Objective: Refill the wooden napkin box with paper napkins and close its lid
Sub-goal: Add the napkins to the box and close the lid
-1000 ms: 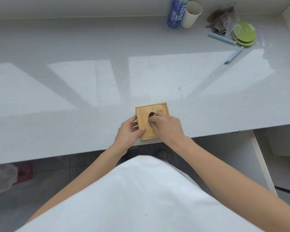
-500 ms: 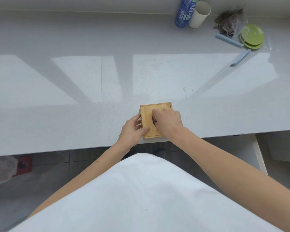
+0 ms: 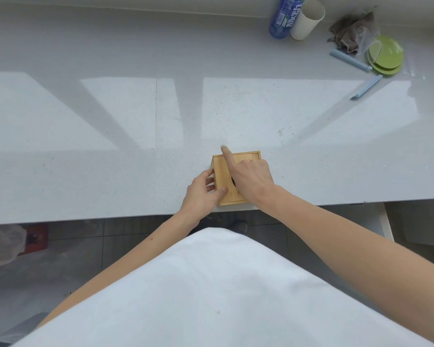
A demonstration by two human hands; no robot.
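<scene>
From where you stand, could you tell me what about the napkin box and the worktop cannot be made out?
- Head view: the wooden napkin box has its lid opening almost wholly covered by the right hand; whether napkins lie inside is hidden.
- The box's left wall is partly hidden by the left hand.
- The blue bottle is cut off by the top edge.
- The floor is blocked by the white shirt.

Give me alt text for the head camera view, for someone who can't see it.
A person's left hand steadies a wooden napkin box at the near edge of a grey countertop while the right hand lies across its lid, index finger extended. A bottle, cup and green plates sit far right.
</scene>
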